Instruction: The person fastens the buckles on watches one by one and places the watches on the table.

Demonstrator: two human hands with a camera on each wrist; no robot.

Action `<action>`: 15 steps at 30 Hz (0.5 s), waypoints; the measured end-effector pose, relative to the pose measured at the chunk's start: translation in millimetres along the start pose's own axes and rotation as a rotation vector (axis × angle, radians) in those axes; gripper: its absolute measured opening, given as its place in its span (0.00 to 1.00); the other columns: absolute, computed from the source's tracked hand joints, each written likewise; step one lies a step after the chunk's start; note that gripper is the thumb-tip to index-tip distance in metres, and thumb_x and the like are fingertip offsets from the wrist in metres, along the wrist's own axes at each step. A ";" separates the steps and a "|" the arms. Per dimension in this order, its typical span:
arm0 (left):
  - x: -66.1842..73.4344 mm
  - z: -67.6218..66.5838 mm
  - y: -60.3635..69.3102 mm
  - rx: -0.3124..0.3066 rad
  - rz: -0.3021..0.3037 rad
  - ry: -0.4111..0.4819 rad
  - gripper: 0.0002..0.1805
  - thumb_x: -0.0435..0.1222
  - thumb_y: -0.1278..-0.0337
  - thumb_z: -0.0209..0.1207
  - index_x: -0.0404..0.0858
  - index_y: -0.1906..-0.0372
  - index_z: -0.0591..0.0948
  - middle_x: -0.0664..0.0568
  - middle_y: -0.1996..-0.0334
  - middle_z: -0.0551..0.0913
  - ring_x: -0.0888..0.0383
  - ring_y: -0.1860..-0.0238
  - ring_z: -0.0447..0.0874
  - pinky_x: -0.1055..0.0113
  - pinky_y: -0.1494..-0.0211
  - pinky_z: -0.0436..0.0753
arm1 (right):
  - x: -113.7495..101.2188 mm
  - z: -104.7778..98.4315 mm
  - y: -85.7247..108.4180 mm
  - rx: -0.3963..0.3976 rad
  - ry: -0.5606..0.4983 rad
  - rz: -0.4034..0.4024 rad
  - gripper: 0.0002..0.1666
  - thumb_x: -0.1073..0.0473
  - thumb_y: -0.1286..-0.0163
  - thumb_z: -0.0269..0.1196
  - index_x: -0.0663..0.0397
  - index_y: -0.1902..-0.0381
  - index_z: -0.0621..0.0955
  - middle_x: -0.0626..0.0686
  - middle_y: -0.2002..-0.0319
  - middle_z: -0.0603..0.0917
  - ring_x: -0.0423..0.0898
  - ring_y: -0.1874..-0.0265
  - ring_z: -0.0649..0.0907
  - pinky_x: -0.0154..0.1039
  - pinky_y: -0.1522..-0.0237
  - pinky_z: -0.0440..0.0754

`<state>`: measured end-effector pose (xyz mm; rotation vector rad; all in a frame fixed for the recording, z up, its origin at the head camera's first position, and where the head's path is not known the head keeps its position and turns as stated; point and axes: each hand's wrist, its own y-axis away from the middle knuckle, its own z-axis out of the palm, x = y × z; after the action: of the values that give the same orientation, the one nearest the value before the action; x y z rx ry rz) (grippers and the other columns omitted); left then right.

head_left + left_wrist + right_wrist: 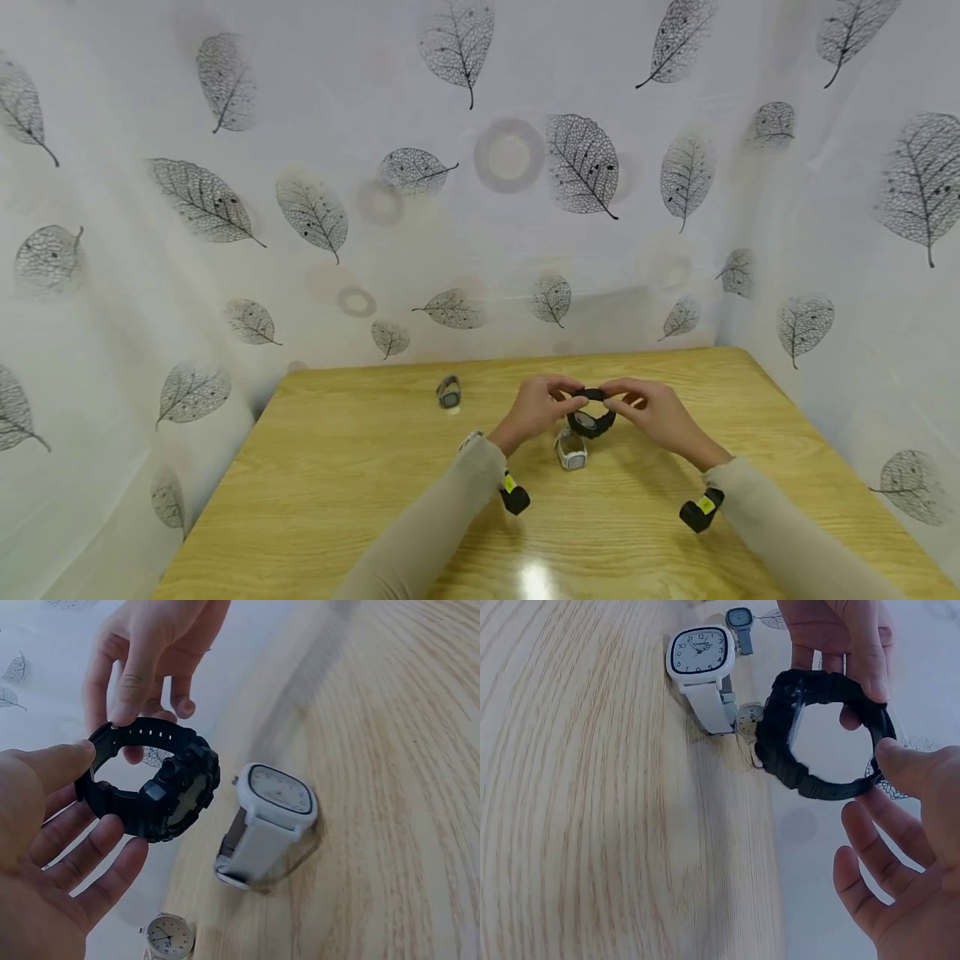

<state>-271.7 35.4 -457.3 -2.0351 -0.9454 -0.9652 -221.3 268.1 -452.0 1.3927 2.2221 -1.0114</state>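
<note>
A black sports watch [592, 425] is held up above the table by both hands, its strap forming a closed loop with the ends overlapping. My left hand [538, 408] pinches the strap between thumb and fingers from the left. From the other side my right hand [658, 412] pinches the same stretch of strap, seen close up in the right wrist view. Whether the buckle is fastened cannot be made out. Just below the black watch, a white watch [573, 459] with a squarish dial stands on the table, its strap looped.
On the wooden table [337, 483], a grey watch [449, 393] stands toward the back. A small round-dial watch [169, 936] also shows in both wrist views. Leaf-patterned curtains [502, 242] hang behind and beside the table.
</note>
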 end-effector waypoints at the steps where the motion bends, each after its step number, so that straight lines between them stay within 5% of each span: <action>1: 0.7 -0.6 -0.3 0.007 -0.010 0.013 0.13 0.41 0.35 0.69 0.41 0.49 0.89 0.55 0.57 0.89 0.64 0.67 0.83 0.72 0.67 0.83 | 0.4 -0.8 0.3 0.007 -0.002 0.000 0.15 0.57 0.26 0.67 0.50 0.44 0.86 0.53 0.51 0.89 0.44 0.64 0.86 0.38 0.62 0.86; 15: 6.2 5.1 -6.2 0.044 0.020 -0.029 0.14 0.43 0.36 0.70 0.41 0.51 0.90 0.55 0.54 0.90 0.67 0.65 0.82 0.74 0.62 0.83 | -3.1 -0.7 -3.2 0.052 -0.007 -0.038 0.12 0.58 0.25 0.66 0.49 0.47 0.88 0.51 0.54 0.90 0.43 0.64 0.87 0.38 0.63 0.87</action>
<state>-272.3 44.6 -453.0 -2.0226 -0.9518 -0.8991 -222.6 265.8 -448.3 1.3712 2.2399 -1.0920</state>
